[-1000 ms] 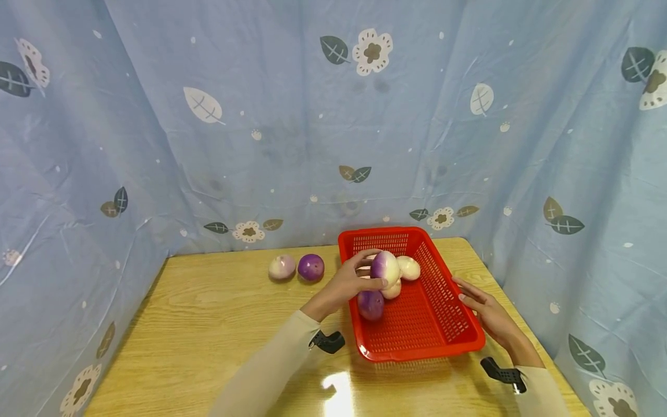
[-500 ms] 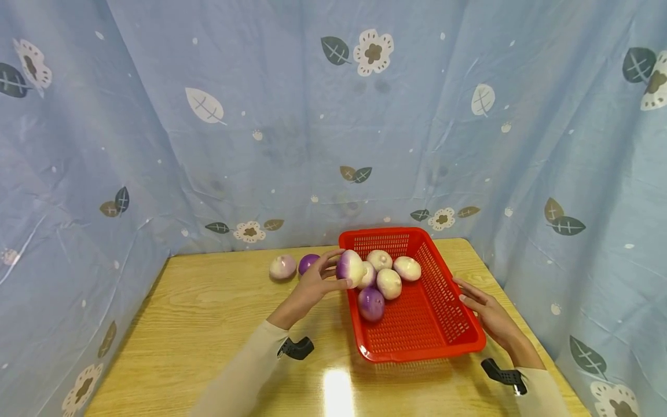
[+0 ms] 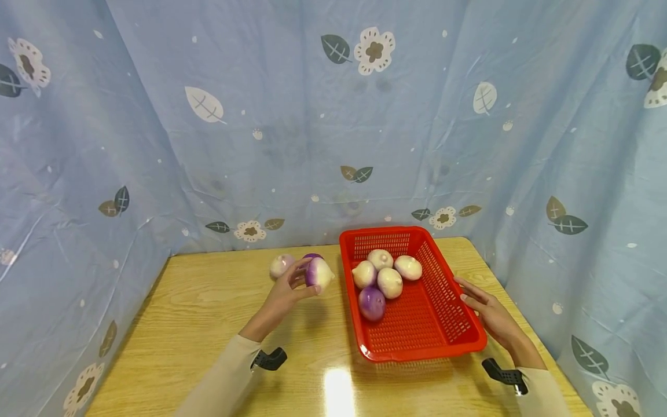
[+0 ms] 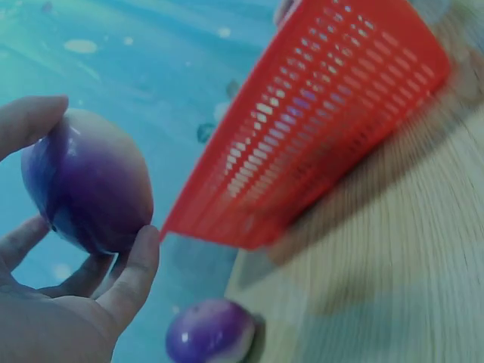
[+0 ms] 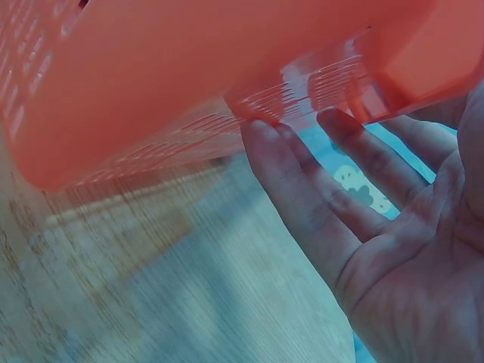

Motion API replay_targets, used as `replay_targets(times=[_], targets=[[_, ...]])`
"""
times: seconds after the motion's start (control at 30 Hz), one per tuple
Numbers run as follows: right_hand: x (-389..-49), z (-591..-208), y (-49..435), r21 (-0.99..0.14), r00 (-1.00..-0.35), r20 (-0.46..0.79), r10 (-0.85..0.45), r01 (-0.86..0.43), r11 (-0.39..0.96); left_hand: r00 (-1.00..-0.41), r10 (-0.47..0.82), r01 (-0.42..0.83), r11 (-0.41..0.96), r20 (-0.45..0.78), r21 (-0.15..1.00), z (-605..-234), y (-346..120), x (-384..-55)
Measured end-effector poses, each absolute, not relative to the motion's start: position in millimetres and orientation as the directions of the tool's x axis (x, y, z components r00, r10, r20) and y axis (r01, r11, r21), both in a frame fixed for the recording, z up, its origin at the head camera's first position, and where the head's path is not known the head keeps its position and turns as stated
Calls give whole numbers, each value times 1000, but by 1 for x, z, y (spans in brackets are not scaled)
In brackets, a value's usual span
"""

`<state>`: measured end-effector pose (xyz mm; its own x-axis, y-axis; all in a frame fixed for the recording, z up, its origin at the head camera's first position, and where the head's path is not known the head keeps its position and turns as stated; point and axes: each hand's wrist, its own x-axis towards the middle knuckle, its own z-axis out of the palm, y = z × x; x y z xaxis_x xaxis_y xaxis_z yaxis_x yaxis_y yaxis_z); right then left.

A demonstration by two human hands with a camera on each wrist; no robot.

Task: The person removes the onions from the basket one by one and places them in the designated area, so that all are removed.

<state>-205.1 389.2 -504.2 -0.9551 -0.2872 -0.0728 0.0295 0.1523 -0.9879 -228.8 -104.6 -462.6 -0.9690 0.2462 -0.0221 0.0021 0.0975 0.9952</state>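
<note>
My left hand (image 3: 283, 294) holds a purple-and-white turnip (image 3: 319, 274) above the table, left of the red plastic basket (image 3: 411, 351). In the left wrist view, thumb and fingers curl round this turnip (image 4: 94, 181). Several turnips lie inside the basket at its left and back, including a mostly purple turnip (image 3: 372, 304). Behind the held one, a purple turnip (image 3: 312, 255) is partly hidden on the table, beside a pale turnip (image 3: 281, 265). My right hand (image 3: 494, 317) is at the basket's right side, its nearly straight fingers (image 5: 291, 193) touching the basket wall.
The basket stands on the right part of a wooden table (image 3: 208, 324), with its front half bare inside. A blue patterned curtain (image 3: 292, 127) encloses the table at the back and sides.
My left hand has carried the turnip leftward from above the basket to above the table, uncovering the turnips inside. My right hand has stayed at the basket's side.
</note>
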Motion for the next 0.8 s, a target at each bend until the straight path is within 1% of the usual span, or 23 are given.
replay_targets(times=[0.23, 0.47, 0.8], targets=[[-205, -502, 388, -984, -958, -85, -275, 37, 174, -981, 193, -18, 103, -38, 995, -472, -130, -225], [-206, -503, 389, -988, -955, -82, -285, 41, 149, -989, 128, -51, 124, -67, 991, -481, -152, -224], [-206, -504, 389, -989, -956, -86, -281, 48, 138, -995, 56, -73, 119, -80, 990, -485, -178, -229]])
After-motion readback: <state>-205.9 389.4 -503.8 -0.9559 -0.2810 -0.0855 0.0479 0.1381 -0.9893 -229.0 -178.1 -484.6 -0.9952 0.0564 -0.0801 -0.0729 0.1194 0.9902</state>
